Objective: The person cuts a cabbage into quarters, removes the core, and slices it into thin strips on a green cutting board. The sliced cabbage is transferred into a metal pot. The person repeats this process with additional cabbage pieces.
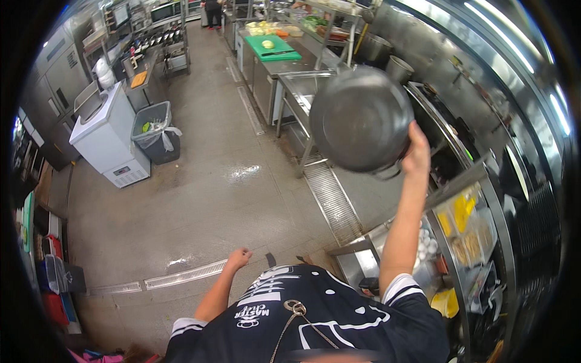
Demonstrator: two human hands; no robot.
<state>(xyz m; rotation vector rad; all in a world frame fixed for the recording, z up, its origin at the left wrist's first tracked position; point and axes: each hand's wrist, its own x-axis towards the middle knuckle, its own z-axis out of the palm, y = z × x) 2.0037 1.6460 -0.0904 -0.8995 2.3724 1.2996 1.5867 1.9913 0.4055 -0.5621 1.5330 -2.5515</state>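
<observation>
A dark round metal pan [361, 120] with a small loop handle at its lower edge is raised in front of me on the right. My right hand [416, 149] grips it by the right edge, arm stretched forward; most of the fingers are hidden behind it. Its broad round face, which looks like the underside, is turned to the camera. Low by my left side, in front of the apron [290, 313], hangs my left hand [239, 258]. Its fingers look loosely bent, and no object shows in it.
A stainless sink table [295, 84] stands behind the pan, with a green cutting board [272, 48], knife and pale vegetable beyond. Shelving with food containers [467, 227] is close on my right. Leftward are a white chest freezer [111, 140] and a bin [163, 147]. The floor [204, 204] has wet patches.
</observation>
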